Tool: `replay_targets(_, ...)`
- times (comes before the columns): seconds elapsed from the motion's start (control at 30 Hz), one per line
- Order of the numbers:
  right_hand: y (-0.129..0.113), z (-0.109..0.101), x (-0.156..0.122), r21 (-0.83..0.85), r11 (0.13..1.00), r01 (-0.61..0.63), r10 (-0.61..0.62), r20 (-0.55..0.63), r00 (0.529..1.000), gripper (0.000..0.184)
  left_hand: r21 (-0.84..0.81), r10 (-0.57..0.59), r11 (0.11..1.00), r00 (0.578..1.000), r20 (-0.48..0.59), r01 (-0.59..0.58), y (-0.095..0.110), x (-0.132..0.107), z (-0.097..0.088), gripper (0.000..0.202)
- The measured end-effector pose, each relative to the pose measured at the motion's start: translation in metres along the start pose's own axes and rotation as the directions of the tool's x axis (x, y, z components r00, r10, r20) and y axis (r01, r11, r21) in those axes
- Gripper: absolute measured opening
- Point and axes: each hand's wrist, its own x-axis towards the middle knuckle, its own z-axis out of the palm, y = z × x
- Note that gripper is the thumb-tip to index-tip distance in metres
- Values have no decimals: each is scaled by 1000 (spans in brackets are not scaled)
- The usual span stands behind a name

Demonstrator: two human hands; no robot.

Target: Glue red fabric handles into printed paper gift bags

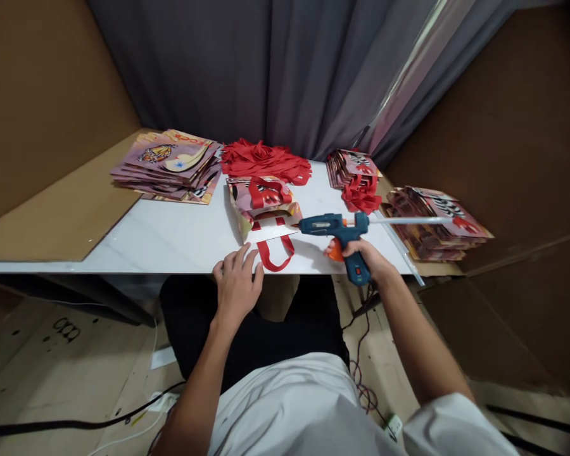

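Grey curtains [209, 76] close off the far side of our white table [185, 240], and brown cardboard walls [38, 95] stand to its left and right. We seem to be at the gluing step: a printed bag [238, 193] lies mid-surface, its white flap [268, 232] toward us and a red strap [276, 267] looping from the flap to the near edge. Our right hand [373, 256] is clamped around the handle of a blue glue gun [320, 225], fingers at the orange trigger, nozzle pointing at the flap's right end; whether it touches, we cannot tell. Our left hand [237, 282] rests at the near edge beside the flap's left corner, fingers and thumb apart, gripping nothing that we can see. As we judge it, the next move calls for a steady nozzle and a flat flap. Along the far edge lies a heap of red straps [266, 161], with a large printed stack [166, 164] toward the far left corner. Near the far right corner sit a smaller stack [354, 163] and a red bundle [361, 196]; another stack [437, 218] stands by the right edge. Cables [363, 386] trail across the floor.
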Motion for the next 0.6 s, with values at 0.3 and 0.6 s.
replay_targets(0.3,34,-31,20,286,957,38,63,-335,940,22,4,-6,1000,1000,-20,6,-4,-1,2,40)
replay_targets(0.6,15,-48,39,-405,862,-305,18,-577,817,47,8,9,1000,999,-38,-9,-5,-2,1,38)
